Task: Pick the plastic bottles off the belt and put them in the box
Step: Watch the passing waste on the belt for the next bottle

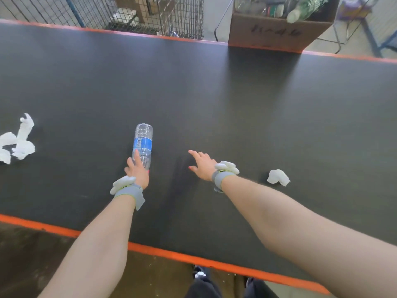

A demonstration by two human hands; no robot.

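Observation:
A clear plastic bottle (143,141) with a blue label lies on the black belt (214,100), pointing away from me. My left hand (137,169) grips its near end, fingers curled round the neck part. My right hand (202,165) hovers over the belt to the right of the bottle, fingers spread and straight, holding nothing. The cardboard box (277,32) stands beyond the far orange edge at the upper right, with several bottles inside it.
Crumpled white paper (18,139) lies on the belt at far left, another wad (278,177) right of my right wrist. A wire cage (133,14) stands behind the belt. Orange strips (171,253) edge the belt near and far.

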